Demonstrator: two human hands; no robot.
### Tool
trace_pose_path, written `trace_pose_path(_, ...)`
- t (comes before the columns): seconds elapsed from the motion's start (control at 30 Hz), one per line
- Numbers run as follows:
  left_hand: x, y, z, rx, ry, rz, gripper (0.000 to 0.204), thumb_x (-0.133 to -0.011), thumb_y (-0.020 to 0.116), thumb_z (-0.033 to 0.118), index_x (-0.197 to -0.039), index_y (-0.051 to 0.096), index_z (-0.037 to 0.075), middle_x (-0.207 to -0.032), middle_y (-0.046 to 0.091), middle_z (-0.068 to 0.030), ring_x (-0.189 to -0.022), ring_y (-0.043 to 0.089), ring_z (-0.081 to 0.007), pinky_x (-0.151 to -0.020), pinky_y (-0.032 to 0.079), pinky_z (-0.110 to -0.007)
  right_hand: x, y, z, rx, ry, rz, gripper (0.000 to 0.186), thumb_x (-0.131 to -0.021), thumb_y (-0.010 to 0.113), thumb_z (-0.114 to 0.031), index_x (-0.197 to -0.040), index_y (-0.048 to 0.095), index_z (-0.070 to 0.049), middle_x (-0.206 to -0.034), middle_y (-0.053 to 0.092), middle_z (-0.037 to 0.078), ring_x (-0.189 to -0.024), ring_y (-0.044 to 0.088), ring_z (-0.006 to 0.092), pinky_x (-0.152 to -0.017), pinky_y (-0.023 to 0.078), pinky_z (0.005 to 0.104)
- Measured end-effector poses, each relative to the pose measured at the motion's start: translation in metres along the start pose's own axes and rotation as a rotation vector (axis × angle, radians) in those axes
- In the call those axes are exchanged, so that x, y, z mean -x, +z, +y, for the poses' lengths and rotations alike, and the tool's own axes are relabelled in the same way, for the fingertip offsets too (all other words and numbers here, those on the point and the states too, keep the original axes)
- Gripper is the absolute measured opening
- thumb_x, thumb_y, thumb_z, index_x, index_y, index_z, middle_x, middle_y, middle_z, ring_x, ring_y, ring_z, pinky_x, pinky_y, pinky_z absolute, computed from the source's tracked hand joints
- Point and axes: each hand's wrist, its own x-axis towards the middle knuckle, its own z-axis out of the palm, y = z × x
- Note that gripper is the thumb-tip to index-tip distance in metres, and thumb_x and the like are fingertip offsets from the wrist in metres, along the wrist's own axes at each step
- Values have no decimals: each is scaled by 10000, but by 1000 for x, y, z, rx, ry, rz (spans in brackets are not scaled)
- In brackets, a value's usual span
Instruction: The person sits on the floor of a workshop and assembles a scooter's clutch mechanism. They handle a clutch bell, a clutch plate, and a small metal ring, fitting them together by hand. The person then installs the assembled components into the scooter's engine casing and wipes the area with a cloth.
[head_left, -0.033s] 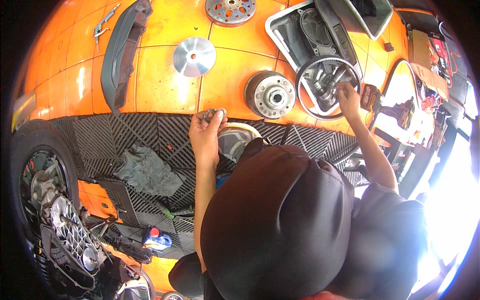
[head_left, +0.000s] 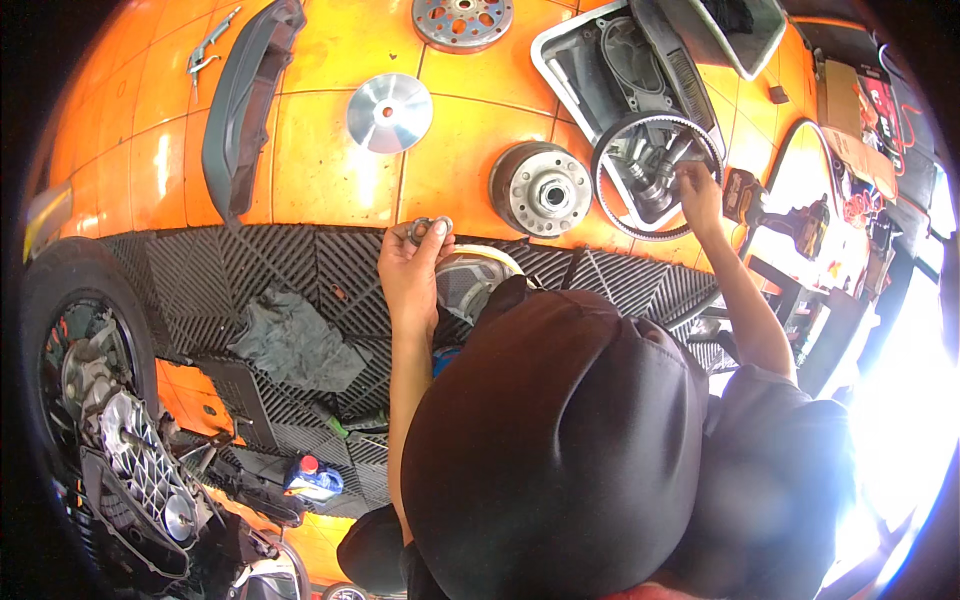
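My left hand (head_left: pixel 410 270) is raised over the black ribbed mat (head_left: pixel 250 270) and pinches a small grey metal part (head_left: pixel 422 230) in its fingertips. My right hand (head_left: pixel 700 195) reaches to the far right, inside the loop of a toothed drive belt (head_left: pixel 608 205), its fingers closed on one of the dark cylindrical pieces (head_left: pixel 668 160) lying there. A round clutch assembly (head_left: pixel 541 188) sits on the orange tiled floor (head_left: pixel 330 180) between my two hands. My dark cap (head_left: pixel 560 450) hides the lower middle of the view.
A silver pulley disc (head_left: pixel 390 112), a perforated disc (head_left: pixel 462 20), a grey plastic cover (head_left: pixel 240 110) and an open white-rimmed case (head_left: pixel 548 55) lie further off. A grey rag (head_left: pixel 295 340), a blue bottle (head_left: pixel 312 478), a wheel (head_left: pixel 70 330) and a finned engine cover (head_left: pixel 140 470) are left. A power tool (head_left: pixel 790 215) lies right.
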Motion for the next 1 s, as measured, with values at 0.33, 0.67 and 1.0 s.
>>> trace_pose_path(0.33,1,-4,-1,-28,-7,-8,246,-843,692,79,-1008,516,32,-934,640,-75,-822,619,-143,-759,518,-268,-59,22,-49,-1209,704,-238,406,-943,521,-383,-1246,511,-113,-1145,567,85,-929,572,273,-858,458,353)
trace_pose_path(0.67,1,-4,-2,-40,-14,12,236,-850,678,73,-1012,514,25,-945,633,-75,-829,616,-141,-768,514,-265,-67,-21,-73,-1361,656,-242,353,-907,590,-379,-924,558,-28,-753,594,49,-666,572,129,-537,464,212)
trace_pose_path(1.0,-2,-6,-6,-36,-15,-7,233,-856,671,77,-1021,513,29,-940,636,-77,-831,617,-145,-765,514,-263,-84,-40,-48,-1497,630,-267,273,-948,550,-281,-918,564,-10,-758,618,67,-668,609,116,-571,522,221)
